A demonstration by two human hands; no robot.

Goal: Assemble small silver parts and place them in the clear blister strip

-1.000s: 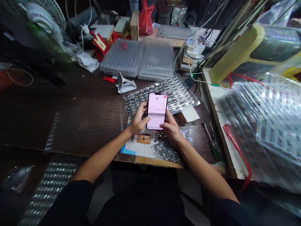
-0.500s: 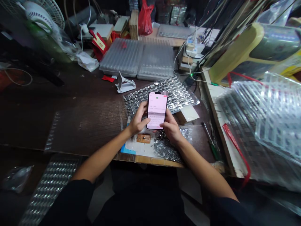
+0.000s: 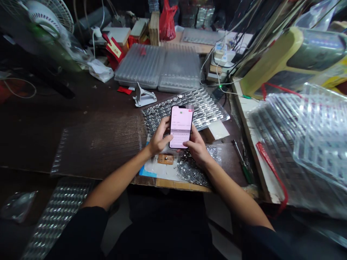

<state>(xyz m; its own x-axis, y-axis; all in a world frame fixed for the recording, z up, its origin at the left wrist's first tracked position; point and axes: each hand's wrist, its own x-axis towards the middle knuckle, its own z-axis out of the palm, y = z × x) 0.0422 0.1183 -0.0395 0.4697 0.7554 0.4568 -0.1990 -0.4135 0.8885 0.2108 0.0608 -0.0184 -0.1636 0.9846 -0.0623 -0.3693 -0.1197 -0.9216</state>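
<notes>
- Closed the left grip (image 3: 159, 140) around the left side of the phone (image 3: 181, 120) and the right grip (image 3: 200, 150) around its right side, with both occupied.
- Held the phone over the tabletop (image 3: 103, 108), screen up, with a keyboard (image 3: 180, 139) lit across its lower part.
- Hung both thumbs (image 3: 167, 139) over the keyboard; could not tell whether either pressed a key, nor see the fingertips behind the phone.
- Called, by judgement, for firm support from behind, light alternate taps, and wrists high enough to spare the loose things below.
- Met the tabletop's front edge just nearer than the phone.
- Saw a wooden block (image 3: 166, 159) on the near left of the phone, and a heap of metal parts (image 3: 189, 173) on its near right, partly beneath the right grip; judged easy to scatter.
- Judged roomier for moving left of the phone, over a flat clear sheet (image 3: 58, 150); tighter on the right, with a green-handled tool (image 3: 246, 174) short of a raised ledge (image 3: 267, 169).
- Found a tray of metal pieces (image 3: 213, 104) directly beyond the phone, partly hidden by it.
- Noted a white stand (image 3: 145, 98) beyond the phone's left, then clear plastic cases (image 3: 139, 65) farther back.
</notes>
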